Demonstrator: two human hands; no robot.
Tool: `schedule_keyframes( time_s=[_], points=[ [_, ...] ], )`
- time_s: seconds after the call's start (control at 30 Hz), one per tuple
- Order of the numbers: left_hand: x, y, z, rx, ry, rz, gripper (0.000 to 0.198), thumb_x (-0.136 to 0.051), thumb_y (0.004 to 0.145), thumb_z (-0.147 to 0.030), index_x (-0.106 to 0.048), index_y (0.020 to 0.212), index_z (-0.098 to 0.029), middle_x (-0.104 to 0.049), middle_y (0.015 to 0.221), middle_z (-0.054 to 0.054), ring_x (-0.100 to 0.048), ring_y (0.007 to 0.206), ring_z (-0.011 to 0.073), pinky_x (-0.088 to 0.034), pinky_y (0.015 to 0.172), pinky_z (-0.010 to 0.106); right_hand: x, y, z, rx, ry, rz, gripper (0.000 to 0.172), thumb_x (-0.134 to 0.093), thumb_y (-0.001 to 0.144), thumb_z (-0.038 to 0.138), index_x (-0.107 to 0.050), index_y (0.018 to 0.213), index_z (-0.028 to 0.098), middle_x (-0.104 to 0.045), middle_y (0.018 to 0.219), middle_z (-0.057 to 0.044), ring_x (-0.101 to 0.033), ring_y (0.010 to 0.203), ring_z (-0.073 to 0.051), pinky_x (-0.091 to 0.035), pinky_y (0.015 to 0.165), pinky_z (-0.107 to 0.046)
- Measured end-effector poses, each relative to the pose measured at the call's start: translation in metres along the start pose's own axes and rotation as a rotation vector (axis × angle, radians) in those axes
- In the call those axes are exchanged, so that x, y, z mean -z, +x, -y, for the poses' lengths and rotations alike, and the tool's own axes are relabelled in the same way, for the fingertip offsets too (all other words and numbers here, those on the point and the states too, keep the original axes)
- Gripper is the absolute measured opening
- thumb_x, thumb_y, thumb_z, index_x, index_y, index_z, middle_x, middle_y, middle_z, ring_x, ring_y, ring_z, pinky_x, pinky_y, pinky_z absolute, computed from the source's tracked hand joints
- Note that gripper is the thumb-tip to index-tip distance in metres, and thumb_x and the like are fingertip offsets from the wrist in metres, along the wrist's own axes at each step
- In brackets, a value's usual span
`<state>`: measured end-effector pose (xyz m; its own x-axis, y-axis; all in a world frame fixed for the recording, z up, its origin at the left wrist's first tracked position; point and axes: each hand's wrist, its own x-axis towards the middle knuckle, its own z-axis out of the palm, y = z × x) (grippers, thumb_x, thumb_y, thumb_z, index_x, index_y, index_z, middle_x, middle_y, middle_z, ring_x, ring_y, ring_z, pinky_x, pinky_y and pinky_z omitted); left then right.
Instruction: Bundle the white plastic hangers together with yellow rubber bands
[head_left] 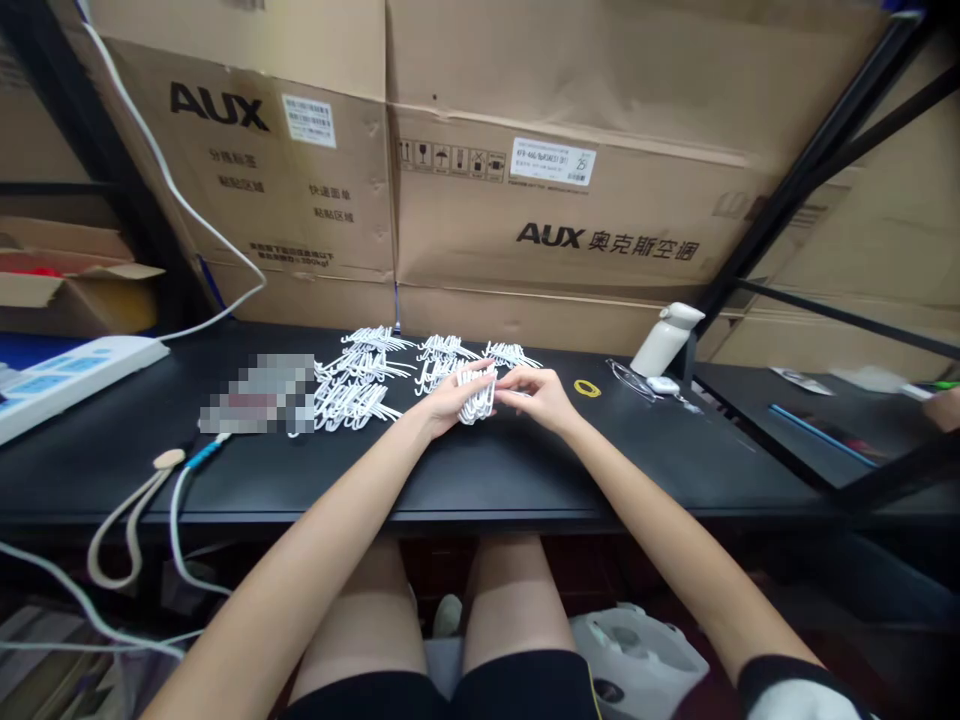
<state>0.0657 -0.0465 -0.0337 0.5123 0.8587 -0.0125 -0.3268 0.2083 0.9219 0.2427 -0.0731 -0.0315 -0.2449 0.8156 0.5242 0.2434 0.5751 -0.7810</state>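
My left hand [445,405] is closed round a bundle of thin white hook-shaped pieces [477,396], held above the front part of the black table. Close against the bundle's right side, my right hand [541,398] is pinched, its thumb and fingertips together; a thin white bit shows there, too small to name. Behind and to the left lie similar white bundles, one pile at the left [351,402], another in the middle [442,350] and a smaller one at the right [511,354]. Yellow rubber bands [587,388] rest on the table right of my right hand.
A white bottle [666,340] stands at the back right, near earphones [631,380] and a small white case [663,386]. At the left are a blurred-out flat object [259,395], a charging cable [178,500] and a power strip [82,378]. Cardboard boxes [465,230] wall the back.
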Motion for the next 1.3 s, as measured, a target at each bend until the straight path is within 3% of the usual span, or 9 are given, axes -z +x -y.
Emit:
schedule_keyframes(
  time_s=[0.13, 0.23, 0.53, 0.77, 0.93, 1.1, 1.3],
  points=[
    [0.0, 0.0, -0.001, -0.014, 0.014, 0.001, 0.057, -0.078, 0.07, -0.025, -0.058, 0.122, -0.018, -0.071, 0.094, 0.009, -0.067, 0.069, 0.0175, -0.056, 0.062, 0.032, -0.001, 0.0, -0.001, -0.037, 0.026, -0.017, 0.027, -0.076, 0.066, 0.041, -0.069, 0.076, 0.017, -0.066, 0.074, -0.004, -0.057, 0.054, -0.013, -0.044, 0.039, -0.023],
    [0.001, 0.001, 0.0, -0.019, 0.006, -0.032, 0.05, -0.078, 0.069, -0.023, -0.059, 0.115, -0.016, -0.071, 0.088, 0.008, -0.066, 0.065, 0.0168, -0.056, 0.061, 0.032, -0.003, -0.001, -0.001, -0.061, 0.016, -0.02, 0.028, -0.076, 0.067, 0.041, -0.069, 0.078, 0.016, -0.066, 0.07, -0.004, -0.056, 0.053, -0.013, -0.044, 0.039, -0.023],
    [-0.004, 0.002, -0.002, -0.047, -0.034, -0.071, 0.04, -0.075, 0.071, -0.02, -0.059, 0.108, -0.013, -0.071, 0.084, 0.007, -0.065, 0.057, 0.015, -0.055, 0.058, 0.03, -0.006, -0.002, 0.0, 0.067, -0.083, -0.065, 0.023, -0.071, 0.074, 0.04, -0.069, 0.08, 0.018, -0.065, 0.086, -0.006, -0.062, 0.069, -0.015, -0.053, 0.055, -0.027],
    [-0.005, 0.002, -0.002, -0.023, -0.097, -0.099, 0.039, -0.078, 0.068, -0.018, -0.063, 0.104, -0.012, -0.07, 0.077, 0.005, -0.065, 0.062, 0.013, -0.052, 0.061, 0.024, -0.008, -0.002, 0.0, 0.061, 0.033, -0.084, 0.021, -0.075, 0.071, 0.037, -0.073, 0.077, 0.018, -0.063, 0.08, -0.006, -0.062, 0.064, -0.016, -0.055, 0.046, -0.029],
    [0.0, 0.004, 0.001, -0.023, -0.053, -0.054, 0.033, -0.083, 0.062, -0.025, -0.068, 0.086, -0.008, -0.069, 0.073, 0.006, -0.065, 0.065, 0.0143, -0.051, 0.063, 0.024, -0.009, 0.0, -0.001, 0.013, 0.098, -0.116, 0.021, -0.077, 0.068, 0.037, -0.073, 0.074, 0.017, -0.063, 0.073, -0.004, -0.061, 0.058, -0.015, -0.055, 0.046, -0.028],
    [0.001, 0.005, 0.0, -0.08, -0.062, -0.045, 0.039, -0.083, 0.06, -0.022, -0.072, 0.094, -0.008, -0.073, 0.09, 0.01, -0.067, 0.076, 0.0166, -0.051, 0.07, 0.025, -0.011, -0.001, -0.004, 0.013, 0.086, -0.114, 0.026, -0.076, 0.069, 0.04, -0.071, 0.079, 0.017, -0.065, 0.082, -0.005, -0.063, 0.065, -0.016, -0.056, 0.052, -0.029],
    [-0.001, 0.005, -0.002, -0.076, -0.096, -0.066, 0.036, -0.081, 0.062, -0.02, -0.071, 0.095, -0.01, -0.072, 0.093, 0.01, -0.067, 0.079, 0.0172, -0.052, 0.072, 0.026, -0.012, -0.003, -0.003, 0.05, 0.028, -0.134, 0.025, -0.074, 0.071, 0.038, -0.07, 0.082, 0.016, -0.066, 0.084, -0.006, -0.065, 0.068, -0.016, -0.056, 0.06, -0.029]
  ],
)
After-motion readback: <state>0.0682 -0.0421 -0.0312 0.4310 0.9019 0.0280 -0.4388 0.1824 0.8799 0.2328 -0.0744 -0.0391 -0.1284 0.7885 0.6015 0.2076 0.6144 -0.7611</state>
